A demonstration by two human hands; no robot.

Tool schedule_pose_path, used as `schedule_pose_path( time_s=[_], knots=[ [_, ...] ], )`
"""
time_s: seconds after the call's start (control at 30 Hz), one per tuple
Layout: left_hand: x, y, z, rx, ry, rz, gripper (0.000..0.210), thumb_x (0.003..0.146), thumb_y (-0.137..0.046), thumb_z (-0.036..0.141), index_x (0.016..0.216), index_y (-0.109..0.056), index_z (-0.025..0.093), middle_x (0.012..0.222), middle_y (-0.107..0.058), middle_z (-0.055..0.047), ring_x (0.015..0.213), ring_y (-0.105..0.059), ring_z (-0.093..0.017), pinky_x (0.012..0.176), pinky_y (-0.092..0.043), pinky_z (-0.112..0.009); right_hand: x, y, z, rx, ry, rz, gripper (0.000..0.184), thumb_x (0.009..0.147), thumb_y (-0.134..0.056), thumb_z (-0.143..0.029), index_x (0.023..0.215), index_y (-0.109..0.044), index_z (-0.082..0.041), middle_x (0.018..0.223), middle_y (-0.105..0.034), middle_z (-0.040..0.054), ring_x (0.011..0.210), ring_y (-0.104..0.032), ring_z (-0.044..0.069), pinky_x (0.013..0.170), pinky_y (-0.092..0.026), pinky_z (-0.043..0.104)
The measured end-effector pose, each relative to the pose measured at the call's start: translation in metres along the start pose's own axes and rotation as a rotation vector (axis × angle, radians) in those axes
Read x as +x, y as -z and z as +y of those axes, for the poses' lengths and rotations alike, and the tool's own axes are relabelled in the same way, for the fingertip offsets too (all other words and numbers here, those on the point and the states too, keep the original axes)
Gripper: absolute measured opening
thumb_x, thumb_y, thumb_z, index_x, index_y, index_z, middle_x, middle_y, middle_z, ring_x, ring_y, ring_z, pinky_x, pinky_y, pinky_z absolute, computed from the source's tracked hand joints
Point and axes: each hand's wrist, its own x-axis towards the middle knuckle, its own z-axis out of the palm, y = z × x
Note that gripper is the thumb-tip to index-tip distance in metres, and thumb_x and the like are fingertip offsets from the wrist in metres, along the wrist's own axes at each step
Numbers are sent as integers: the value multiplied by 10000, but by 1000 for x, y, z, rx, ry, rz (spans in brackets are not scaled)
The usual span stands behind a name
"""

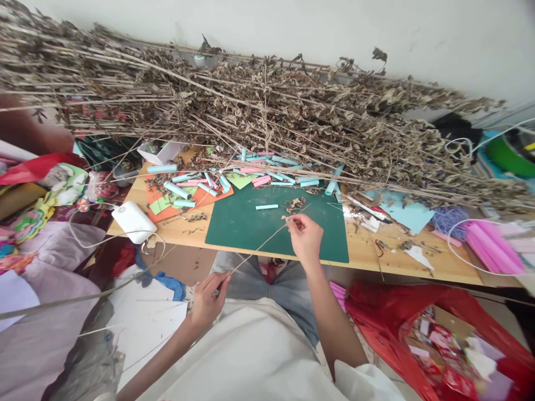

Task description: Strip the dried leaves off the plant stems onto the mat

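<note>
A thin dried plant stalk [259,247] runs between my two hands, over the front edge of the table. My left hand [210,295] pinches it at the lower left, near my lap. My right hand [307,236] is closed on its upper part above the green cutting mat [238,223], where a few withered leaves show at the fingertips. Just beyond lie a single blue paper tube [266,207] and some crumbled dry leaves [295,204] on the mat. Several blue and pink paper tubes [261,181] are heaped at the mat's far edge.
A big pile of dried stalks [267,111] spans the back of the table. A white power bank [134,221] with a cable lies at the left edge. Scissors [368,209] and purple yarn [450,221] are on the right. Below hangs a red bag [376,312] of scraps.
</note>
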Motion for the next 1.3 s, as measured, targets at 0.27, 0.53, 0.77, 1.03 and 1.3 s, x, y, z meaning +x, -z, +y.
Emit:
schedule_pose_path(
  time_s=[0.27, 0.53, 0.77, 1.03, 1.3],
  knots=[
    [2, 2, 2, -21, 40, 63, 184, 933, -563, 262, 905, -721, 170, 686, -687, -8, 554, -589, -99, 617, -478, -205, 36, 12, 19, -139, 216, 347, 240, 851, -516, -301, 908, -710, -171, 840, -710, 75, 688, -633, 170, 683, -525, 292],
    [4, 5, -1, -53, 203, 44, 259, 942, -542, 350, 877, -709, 163, 606, -656, 19, 505, -598, -97, 563, -468, -199, 53, 9, 38, -219, 174, 88, 339, 799, -545, -250, 1075, -725, -167, 949, -720, 91, 721, -651, 176, 770, -547, 340],
    [6, 11, -4, -64, 219, 29, 269, 953, -533, 359, 909, -709, 160, 656, -676, 5, 507, -591, -91, 558, -476, -196, 48, 20, 40, -233, 130, 124, 345, 840, -489, -271, 1069, -723, -163, 992, -746, 105, 832, -680, 207, 825, -544, 360],
    [-22, 36, -42, 101, 42, -82, 290, 980, -415, 315, 979, -667, 172, 849, -733, -65, 753, -698, -154, 716, -541, -228, 40, 28, 38, -219, 87, 199, 378, 888, -485, -437, 897, -746, -163, 920, -742, 115, 795, -669, 207, 757, -544, 329],
    [-129, 82, -130, 338, 413, -403, 308, 927, -315, 397, 1014, -556, 226, 944, -754, -70, 710, -723, -202, 649, -530, -281, 41, 35, 44, -184, 64, 237, 368, 866, -513, -441, 898, -746, -158, 890, -742, 111, 763, -673, 202, 777, -551, 340]
  ],
)
